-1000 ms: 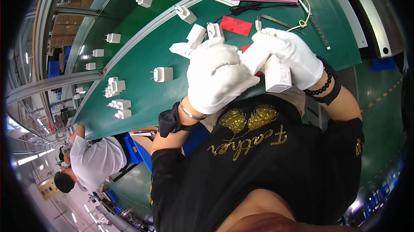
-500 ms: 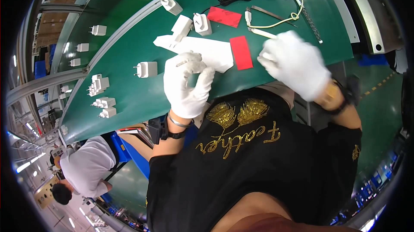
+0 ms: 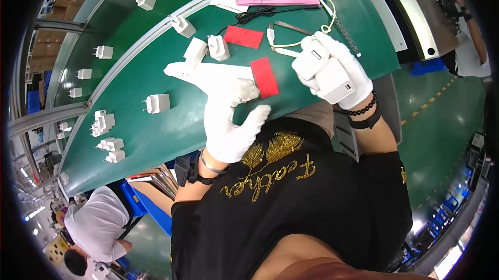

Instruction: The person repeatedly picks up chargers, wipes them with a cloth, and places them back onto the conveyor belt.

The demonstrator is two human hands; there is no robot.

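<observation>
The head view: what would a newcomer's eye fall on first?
Likely the white-gloved right hand, holding two white chargers toward the right of the green table. Next, perhaps, the vivid red rectangle just right of the gloved left hand, and the pink strip toward the table's far side.

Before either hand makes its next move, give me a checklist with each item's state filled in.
1. Right hand holding the two white chargers: ok, both rest in it.
2. Ports on those chargers visible: ok, one shows on each.
3. Prongs of the held chargers undamaged: cannot tell, they are out of sight.
4. Left hand free: ok, thumb and fingers stand apart with nothing visible between them.
5. Flat white piece uncovered: not ok, the left hand hides part of it.
6. Cable plug apart from the held chargers: ok, it lies on the green table.
</observation>
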